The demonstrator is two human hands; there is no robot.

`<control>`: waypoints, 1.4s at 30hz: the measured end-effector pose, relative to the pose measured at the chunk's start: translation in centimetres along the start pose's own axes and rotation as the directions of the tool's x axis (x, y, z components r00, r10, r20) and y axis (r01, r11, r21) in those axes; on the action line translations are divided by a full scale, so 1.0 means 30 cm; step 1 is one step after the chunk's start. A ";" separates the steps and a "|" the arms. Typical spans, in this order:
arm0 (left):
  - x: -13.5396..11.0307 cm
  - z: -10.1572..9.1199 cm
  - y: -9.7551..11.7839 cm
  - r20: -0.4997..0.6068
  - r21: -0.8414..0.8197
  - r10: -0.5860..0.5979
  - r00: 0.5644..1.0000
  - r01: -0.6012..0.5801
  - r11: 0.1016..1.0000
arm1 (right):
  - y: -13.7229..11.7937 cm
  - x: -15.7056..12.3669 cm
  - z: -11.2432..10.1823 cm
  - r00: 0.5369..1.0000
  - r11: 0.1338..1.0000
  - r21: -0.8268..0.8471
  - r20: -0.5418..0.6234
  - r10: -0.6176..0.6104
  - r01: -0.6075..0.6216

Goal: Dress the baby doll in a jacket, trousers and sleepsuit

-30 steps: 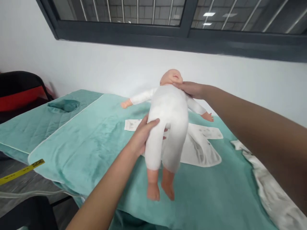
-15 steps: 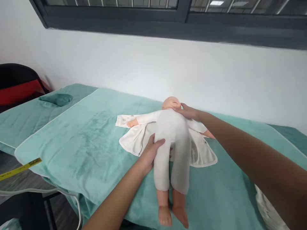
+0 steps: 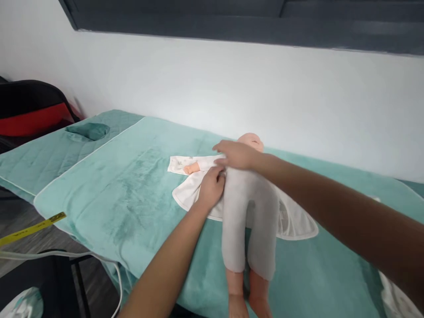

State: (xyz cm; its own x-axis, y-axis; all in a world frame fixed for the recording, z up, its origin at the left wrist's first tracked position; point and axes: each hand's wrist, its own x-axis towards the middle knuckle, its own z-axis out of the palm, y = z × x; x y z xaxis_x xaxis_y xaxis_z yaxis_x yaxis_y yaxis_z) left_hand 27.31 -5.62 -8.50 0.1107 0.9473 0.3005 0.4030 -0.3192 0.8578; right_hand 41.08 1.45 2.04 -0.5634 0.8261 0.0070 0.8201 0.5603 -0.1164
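A baby doll [image 3: 236, 221] in white clothing lies on its back, its head away from me and its bare feet towards me. Beneath it is spread a white baby garment [image 3: 187, 194], with one sleeve lying under the doll's arm on the left. My left hand [image 3: 212, 187] is at the doll's left-hand side in view, fingers curled together against its torso; what they pinch is hidden. Over the doll's chest reaches my right hand [image 3: 239, 154], palm down with fingers apart, partly covering the head and upper body.
A teal plush cover [image 3: 126, 176] lies over the bed surface against a white wall [image 3: 198, 88]. On the left are a black and red chair [image 3: 36, 117], a yellow strap [image 3: 33, 229] and a white cable [image 3: 117, 282]. White cloth [image 3: 397, 291] shows at the lower right.
My left hand has moved up from the doll's hip to its torso. My right hand has shifted left from beside the head across the chest. The view has tilted down slightly.
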 end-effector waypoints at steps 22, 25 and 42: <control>0.052 -0.146 -0.109 -0.351 -0.085 -0.256 0.901 0.242 0.967 | -0.123 -0.022 0.021 0.999 0.979 0.205 0.050 0.005 -0.015; 0.050 -0.153 -0.115 -0.375 -0.148 -0.278 0.884 0.239 0.960 | -0.120 -0.023 0.012 0.989 0.978 0.172 0.106 0.103 -0.121; 0.025 -0.104 -0.081 -0.212 0.098 -0.085 0.973 0.108 0.989 | -0.085 -0.136 0.057 0.835 0.893 0.238 -0.324 0.444 -0.383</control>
State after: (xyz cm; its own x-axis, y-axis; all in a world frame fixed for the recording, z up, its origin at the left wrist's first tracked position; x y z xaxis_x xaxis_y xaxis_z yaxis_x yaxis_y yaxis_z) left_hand 23.59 -4.21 -9.05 -0.1196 0.9439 0.3079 0.4998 -0.2107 0.8401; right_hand 41.12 -3.47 0.60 -0.0738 0.9584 0.2757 0.9240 0.1697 -0.3426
